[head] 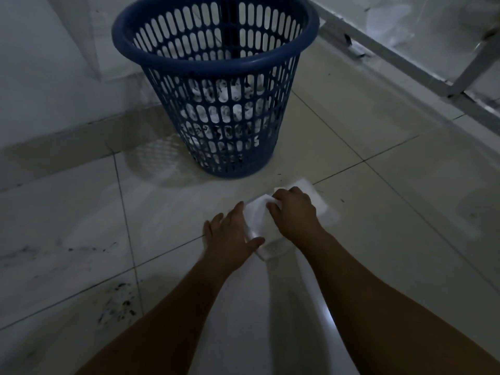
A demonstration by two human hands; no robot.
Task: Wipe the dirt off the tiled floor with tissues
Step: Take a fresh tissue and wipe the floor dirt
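A white tissue [255, 217] lies on the pale tiled floor [378, 212] just in front of the bin. My left hand [230, 234] holds its left edge, thumb curled under the near side. My right hand [293, 209] pinches the tissue's upper part, fingers curled over it. A further strip of white tissue [320, 197] shows beyond the right hand. Dark specks of dirt [119, 304] are scattered on the tile at the lower left, with fainter smears [67, 250] above them.
A blue slotted plastic basket [216, 66] stands on the floor ahead, holding crumpled dirty tissues [224, 109]. A white wall with a skirting runs along the left. A white metal frame [405, 58] crosses the upper right. A few dirt flecks [342, 200] lie right of the tissue.
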